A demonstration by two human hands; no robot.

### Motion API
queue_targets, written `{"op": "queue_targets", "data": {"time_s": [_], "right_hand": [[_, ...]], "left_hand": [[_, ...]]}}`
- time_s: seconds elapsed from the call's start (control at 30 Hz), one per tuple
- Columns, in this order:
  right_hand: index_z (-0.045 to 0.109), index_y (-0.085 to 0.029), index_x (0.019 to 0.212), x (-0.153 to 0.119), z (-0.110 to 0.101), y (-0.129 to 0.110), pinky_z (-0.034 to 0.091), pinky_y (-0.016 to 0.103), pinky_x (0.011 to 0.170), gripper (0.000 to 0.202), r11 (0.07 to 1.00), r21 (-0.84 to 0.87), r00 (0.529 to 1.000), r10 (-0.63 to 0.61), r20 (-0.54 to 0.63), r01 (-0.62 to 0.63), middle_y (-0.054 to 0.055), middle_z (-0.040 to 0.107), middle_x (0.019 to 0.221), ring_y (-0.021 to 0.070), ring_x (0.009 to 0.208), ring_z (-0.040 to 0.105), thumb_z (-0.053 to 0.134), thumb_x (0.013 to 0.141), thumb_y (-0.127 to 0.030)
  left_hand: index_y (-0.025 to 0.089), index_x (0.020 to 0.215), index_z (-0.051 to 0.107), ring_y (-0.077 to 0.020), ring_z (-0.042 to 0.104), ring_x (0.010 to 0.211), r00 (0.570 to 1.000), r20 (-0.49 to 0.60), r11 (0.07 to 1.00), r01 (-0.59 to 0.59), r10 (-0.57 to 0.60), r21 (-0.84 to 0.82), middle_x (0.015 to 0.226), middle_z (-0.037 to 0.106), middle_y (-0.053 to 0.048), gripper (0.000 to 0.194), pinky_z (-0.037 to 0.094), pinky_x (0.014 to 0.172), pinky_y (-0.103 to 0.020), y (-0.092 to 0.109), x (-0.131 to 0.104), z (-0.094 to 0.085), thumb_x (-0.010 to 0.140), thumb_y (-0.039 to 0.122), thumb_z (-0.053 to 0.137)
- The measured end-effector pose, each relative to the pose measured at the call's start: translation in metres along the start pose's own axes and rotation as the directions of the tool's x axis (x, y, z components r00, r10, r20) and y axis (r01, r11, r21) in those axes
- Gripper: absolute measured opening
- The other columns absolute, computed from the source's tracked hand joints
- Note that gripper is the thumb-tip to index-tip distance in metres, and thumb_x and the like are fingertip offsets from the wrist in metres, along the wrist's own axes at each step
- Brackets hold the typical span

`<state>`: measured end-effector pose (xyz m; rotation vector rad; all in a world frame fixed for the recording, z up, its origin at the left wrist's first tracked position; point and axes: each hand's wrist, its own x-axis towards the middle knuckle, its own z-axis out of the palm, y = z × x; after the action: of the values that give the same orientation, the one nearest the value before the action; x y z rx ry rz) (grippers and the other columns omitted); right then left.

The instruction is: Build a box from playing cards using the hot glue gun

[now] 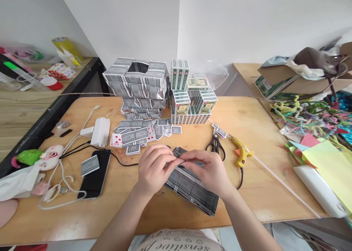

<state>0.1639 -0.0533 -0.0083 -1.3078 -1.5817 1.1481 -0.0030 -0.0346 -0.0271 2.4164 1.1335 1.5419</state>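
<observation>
My left hand (155, 166) and my right hand (209, 170) meet over a long panel of joined playing cards (195, 190) with grey patterned backs. Fingers of both hands are closed in a pinch at the panel's upper end; the exact edge between the fingertips is mostly hidden. The panel slants down to the right, below my hands. Beyond them lies a spread of loose and joined playing cards (134, 133), some face up. Black-handled scissors (216, 146) and a yellow glue gun (242, 152) rest to the right of my right hand.
A tall boxy structure of playing cards (137, 82) stands at the back, beside stacked green card boxes (192, 97). A phone (96, 177), white cables and a power adapter (100, 132) lie left. Coloured paper (327, 166) and pipe cleaners (305, 115) are at right.
</observation>
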Motion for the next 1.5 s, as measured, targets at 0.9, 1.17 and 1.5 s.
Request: {"op": "queue_targets", "data": {"time_s": [0.9,1.17,1.5], "right_hand": [[0.056,-0.018,0.069,-0.001,-0.009,0.014,0.035,0.026,0.055,0.020,0.563,-0.652,0.838,-0.498,0.223,0.507,0.003,0.062,0.070,0.0148,0.069,0.052,0.042,0.075,-0.004],[0.062,-0.020,0.088,-0.009,-0.010,0.010,0.051,0.026,0.070,0.016,0.924,-0.286,0.952,-0.291,-0.095,0.254,0.004,0.068,0.083,0.0143,0.077,0.063,0.047,0.084,-0.015],[0.070,-0.022,0.085,-0.014,-0.003,0.001,0.056,0.028,0.061,0.016,0.974,0.169,0.985,0.163,-0.059,-0.151,0.004,0.070,0.081,0.0162,0.063,0.065,0.058,0.079,-0.032]], "left_hand": [[0.016,0.081,0.062,-0.0140,0.062,0.074,0.951,0.305,0.971,-0.119,0.051,0.207,0.080,0.067,-0.002,0.008,0.050,0.067,-0.027,-0.003,0.004,0.003,0.079,0.012,0.055],[0.019,0.086,0.062,-0.0136,0.064,0.078,0.984,0.169,0.993,-0.070,0.054,0.091,0.086,0.069,-0.002,0.013,0.051,0.073,-0.027,-0.002,0.002,0.001,0.076,0.011,0.060],[0.013,0.083,0.063,-0.0156,0.065,0.077,0.947,0.114,0.934,-0.317,0.301,0.165,0.080,0.070,-0.004,0.018,0.053,0.067,-0.026,0.005,0.007,-0.008,0.067,0.009,0.070]]}}
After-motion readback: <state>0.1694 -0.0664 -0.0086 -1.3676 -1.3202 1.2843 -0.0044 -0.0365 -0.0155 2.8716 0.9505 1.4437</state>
